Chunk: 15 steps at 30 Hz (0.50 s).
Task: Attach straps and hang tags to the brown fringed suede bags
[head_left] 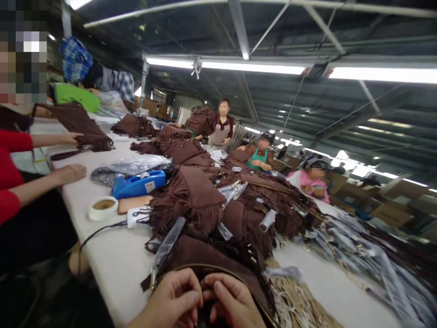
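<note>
A dark brown suede bag point(201, 248) lies in front of me at the near table edge, its gold zip point(239, 274) open along a curved top. Over the opening, my left hand point(177, 294) is closed with curled fingers, thumb against forefinger. Close beside it, my right hand point(232, 296) also pinches with thumb and fingers. Whatever is between the fingertips is too small or hidden to name. A plastic-wrapped strap end point(167, 243) rises by the bag's left side.
Brown fringed bags point(205, 187) are heaped ahead. Left of them are a blue tape dispenser point(138, 183), a tape roll point(103, 208) and a corded white box point(138, 217). Tan fringe point(297, 296) and wrapped straps point(372, 255) lie right. A red-sleeved co-worker point(13, 182) handles a bag; others work farther back.
</note>
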{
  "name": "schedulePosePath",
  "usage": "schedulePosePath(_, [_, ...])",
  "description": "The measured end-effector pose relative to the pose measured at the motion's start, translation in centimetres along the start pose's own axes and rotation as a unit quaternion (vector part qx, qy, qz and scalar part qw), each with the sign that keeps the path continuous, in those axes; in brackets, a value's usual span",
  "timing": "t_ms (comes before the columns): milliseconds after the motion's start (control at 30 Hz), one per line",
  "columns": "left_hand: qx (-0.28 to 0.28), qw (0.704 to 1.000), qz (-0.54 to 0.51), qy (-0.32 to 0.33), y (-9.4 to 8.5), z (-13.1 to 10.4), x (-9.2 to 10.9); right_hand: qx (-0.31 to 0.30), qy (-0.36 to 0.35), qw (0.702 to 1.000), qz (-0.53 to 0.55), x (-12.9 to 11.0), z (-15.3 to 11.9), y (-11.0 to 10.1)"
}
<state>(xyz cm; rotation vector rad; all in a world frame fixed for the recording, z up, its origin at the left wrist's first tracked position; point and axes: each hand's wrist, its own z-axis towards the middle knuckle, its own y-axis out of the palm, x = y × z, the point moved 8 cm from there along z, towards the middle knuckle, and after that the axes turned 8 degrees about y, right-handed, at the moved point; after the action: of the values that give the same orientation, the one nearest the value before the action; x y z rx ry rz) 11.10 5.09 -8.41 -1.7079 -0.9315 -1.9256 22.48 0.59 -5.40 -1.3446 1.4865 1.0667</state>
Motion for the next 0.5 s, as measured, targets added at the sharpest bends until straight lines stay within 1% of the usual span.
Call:
schedulePosePath(100, [0.016, 1.000, -0.012, -0.004, 0.2, -0.4, 0.5, 0.010, -0.003, 1.000, 0.011, 0.4, 0.0, 0.2])
schedulePosePath(233, [0.020, 0.999, -0.019, 0.018, 0.6, -0.7, 1.7, 0.046, -0.042, 0.998, -0.027, -0.7, -0.4, 0.8])
schedulePosePath(367, [0.020, 1.000, -0.018, 0.012, 1.1, -0.8, 1.5, 0.049, -0.070, 0.996, -0.036, -1.0, -0.5, 1.2])
schedulePosePath(433, [0.025, 1.000, 0.006, 0.017, 0.9, -0.8, 1.4, 0.052, -0.075, 0.996, -0.025, -0.6, -0.5, 1.1])
schedulePosePath(500, [0.031, 0.998, 0.045, 0.028, 0.5, -1.0, 1.5, 0.046, -0.063, 0.997, 0.003, 0.1, -0.5, 1.0])
